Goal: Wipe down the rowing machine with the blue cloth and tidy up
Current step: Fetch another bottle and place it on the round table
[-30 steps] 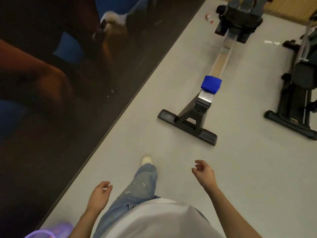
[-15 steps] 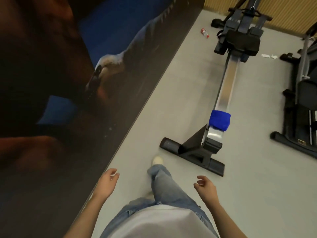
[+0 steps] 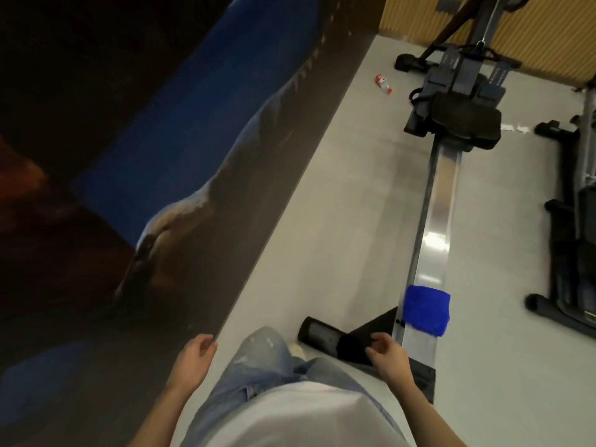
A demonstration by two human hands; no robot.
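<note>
A dark wall mural (image 3: 154,162) runs along your left side, down to the pale grey floor (image 3: 322,221). Your left hand (image 3: 195,354) hangs low beside it, empty, fingers loosely curled. Your leg in light blue jeans (image 3: 261,359) is forward, the toe of a pale shoe (image 3: 298,351) just short of the black foot bar (image 3: 319,332) of the rowing machine (image 3: 440,175). Far up the floor a small bottle (image 3: 383,82) with a red cap lies on its side, left of the machine. Your right hand (image 3: 388,356) hovers over the foot bar, empty too, fingers loosely bent, well apart from the left. Just beyond it the blue cloth (image 3: 425,309) lies draped across the near end of the steel rail (image 3: 433,253). The black seat (image 3: 464,124) sits at the rail's far end. White scraps (image 3: 516,128) lie on the floor to its right, and a second black machine (image 3: 577,272) stands at the right edge.
</note>
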